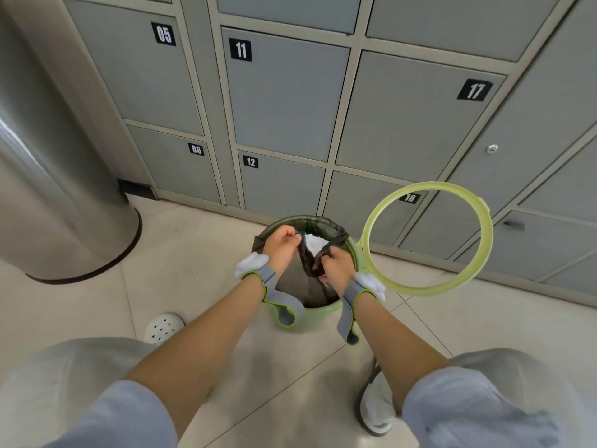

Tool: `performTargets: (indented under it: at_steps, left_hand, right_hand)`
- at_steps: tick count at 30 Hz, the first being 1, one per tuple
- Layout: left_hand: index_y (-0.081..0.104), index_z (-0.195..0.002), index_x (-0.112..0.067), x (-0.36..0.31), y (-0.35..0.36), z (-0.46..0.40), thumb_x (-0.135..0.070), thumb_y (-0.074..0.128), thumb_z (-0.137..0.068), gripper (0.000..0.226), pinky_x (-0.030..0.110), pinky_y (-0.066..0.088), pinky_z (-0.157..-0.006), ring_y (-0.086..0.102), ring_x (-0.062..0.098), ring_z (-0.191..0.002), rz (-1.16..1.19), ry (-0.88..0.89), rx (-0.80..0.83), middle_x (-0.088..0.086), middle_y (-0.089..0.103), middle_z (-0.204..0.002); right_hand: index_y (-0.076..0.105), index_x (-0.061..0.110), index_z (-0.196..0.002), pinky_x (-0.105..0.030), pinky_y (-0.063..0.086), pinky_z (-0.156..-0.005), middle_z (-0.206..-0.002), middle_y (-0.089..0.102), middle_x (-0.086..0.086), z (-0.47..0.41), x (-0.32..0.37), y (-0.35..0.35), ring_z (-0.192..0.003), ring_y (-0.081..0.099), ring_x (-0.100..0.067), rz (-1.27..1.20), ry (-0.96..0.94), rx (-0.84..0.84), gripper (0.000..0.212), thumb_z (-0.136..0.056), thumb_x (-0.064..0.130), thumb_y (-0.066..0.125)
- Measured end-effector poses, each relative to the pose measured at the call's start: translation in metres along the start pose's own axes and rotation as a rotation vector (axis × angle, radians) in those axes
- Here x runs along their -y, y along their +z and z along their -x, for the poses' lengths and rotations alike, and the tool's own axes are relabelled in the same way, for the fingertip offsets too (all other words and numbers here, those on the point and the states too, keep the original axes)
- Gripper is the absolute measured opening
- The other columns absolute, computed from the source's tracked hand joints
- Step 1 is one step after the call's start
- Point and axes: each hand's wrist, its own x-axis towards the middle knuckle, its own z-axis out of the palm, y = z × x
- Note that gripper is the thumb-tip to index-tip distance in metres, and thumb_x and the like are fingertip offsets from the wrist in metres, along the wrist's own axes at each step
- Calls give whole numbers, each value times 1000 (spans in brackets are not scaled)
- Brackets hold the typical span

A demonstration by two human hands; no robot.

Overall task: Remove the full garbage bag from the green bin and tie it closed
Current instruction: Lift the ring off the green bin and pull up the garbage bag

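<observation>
A small green bin (323, 313) stands on the tiled floor in front of the lockers. A dark garbage bag (310, 257) lines it, with white rubbish (315, 242) showing inside. My left hand (280, 242) is closed on the bag's left edge. My right hand (337, 265) is closed on a gathered, twisted strip of the bag's right edge. Both hands sit just above the bin's mouth. The bin's light green ring (426, 239) is swung up and out to the right, still joined at the bin's rim.
Grey numbered lockers (284, 101) form the wall right behind the bin. A large steel cylinder (55, 176) stands at the left. My knees and white shoes (163, 326) frame the tiled floor (200, 253) around the bin.
</observation>
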Motion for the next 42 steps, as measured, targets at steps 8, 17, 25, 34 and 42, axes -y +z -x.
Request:
performTargets:
  at_steps: [8,17,25,34,42]
  left_hand:
    - [39,-55,-19,-8,3,3,1,47,-84,35,28,26,-60,35,18,-63,-92,73,184,4,37,-59]
    - [43,-69,-14,29,-4,-5,-31,45,-93,30,35,36,-71,45,21,-72,-28,-113,14,13,47,-73]
    - [52,-91,-22,29,-31,-65,-47,53,-81,27,37,49,-80,59,32,-94,-240,-216,-155,3,62,-91]
    - [40,-135,2,52,-29,-119,-25,55,-91,54,34,34,-106,41,34,-131,-306,-426,-88,22,42,-143]
    - [62,-96,-7,83,-40,-151,-35,49,-89,32,32,44,-78,56,30,-84,-487,-404,22,17,66,-103]
  right_hand:
    - [33,16,-54,-19,21,-42,-53,30,-3,-2,20,-17,-52,26,-16,25,-160,-114,32,-79,0,45]
    - [41,14,-65,-30,26,-52,-59,40,-2,-8,12,-23,-61,37,-21,86,-72,-83,29,-89,28,49]
    - [45,13,-71,-37,40,-72,-66,47,-4,-63,14,-42,-70,48,-28,-30,106,-206,40,-89,48,42]
    - [64,8,-96,-44,49,-95,-106,64,-16,-127,-17,-35,-95,60,-38,167,359,-143,82,-62,78,40]
    - [65,6,-94,-40,54,-89,-94,69,-12,-160,-21,-22,-86,66,-34,392,392,-81,58,-74,57,45]
